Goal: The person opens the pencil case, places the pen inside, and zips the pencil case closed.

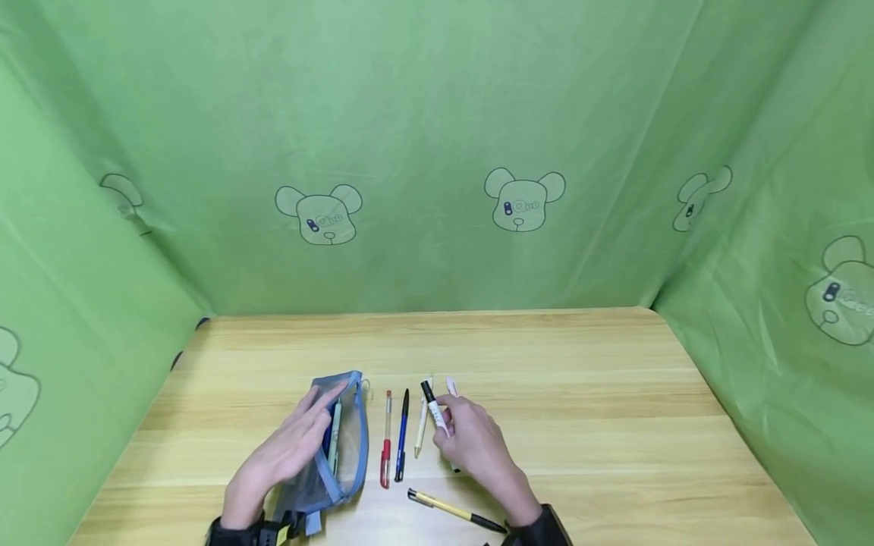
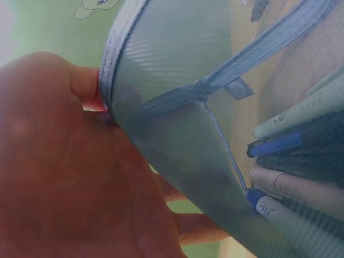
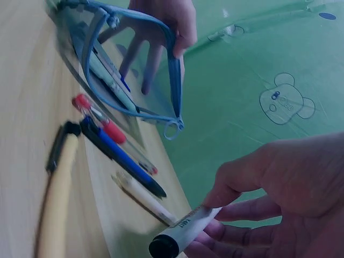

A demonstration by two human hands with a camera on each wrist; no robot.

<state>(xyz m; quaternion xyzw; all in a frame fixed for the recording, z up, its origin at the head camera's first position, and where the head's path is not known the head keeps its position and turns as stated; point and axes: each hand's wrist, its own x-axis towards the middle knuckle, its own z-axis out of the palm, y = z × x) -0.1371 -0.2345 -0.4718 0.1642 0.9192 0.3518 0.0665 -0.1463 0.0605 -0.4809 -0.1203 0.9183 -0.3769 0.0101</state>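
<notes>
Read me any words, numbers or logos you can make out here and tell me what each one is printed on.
None reads for certain.
White marker pinched by the right hand: dark print on the barrel, too blurred to read.
Pens inside the mesh pencil case held by the left hand: small print, not legible.
Green backdrop: bear-head drawings with tiny lettering across the face, too small to read.

Bare table (image 1: 580, 379) lies open rightward; pens (image 1: 403, 436) crowd between pouch (image 1: 351, 455) and right hand (image 1: 474, 444).
</notes>
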